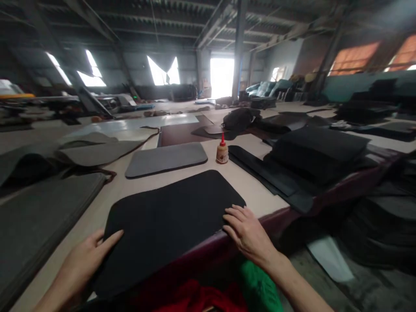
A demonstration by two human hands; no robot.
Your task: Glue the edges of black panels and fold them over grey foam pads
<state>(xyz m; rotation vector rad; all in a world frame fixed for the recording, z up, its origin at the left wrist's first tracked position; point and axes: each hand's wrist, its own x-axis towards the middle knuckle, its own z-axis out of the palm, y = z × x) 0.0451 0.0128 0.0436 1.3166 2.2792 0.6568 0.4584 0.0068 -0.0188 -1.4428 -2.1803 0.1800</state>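
Observation:
A black sheet with rounded corners (169,216) lies at the near edge of the table, its front left part reaching past that edge. My left hand (82,260) grips its left side, thumb on top and the other fingers out of sight at or below the rim. Over the right side of the same sheet lies my right hand (245,229), fingers extended and resting on the surface; its thumb is hidden. Just beyond is a similar grey sheet (167,158), lying flat. A small glue bottle with a red nozzle cap (222,151) stands upright to the right of it.
Dark strips (260,171) and a tall stack of black sheets (320,147) occupy the table's right side. Grey material (42,216) covers the left, with loose grey pieces (97,149) behind. A brown sheet (182,135) lies farther back. A pale piece (329,258) is on the floor.

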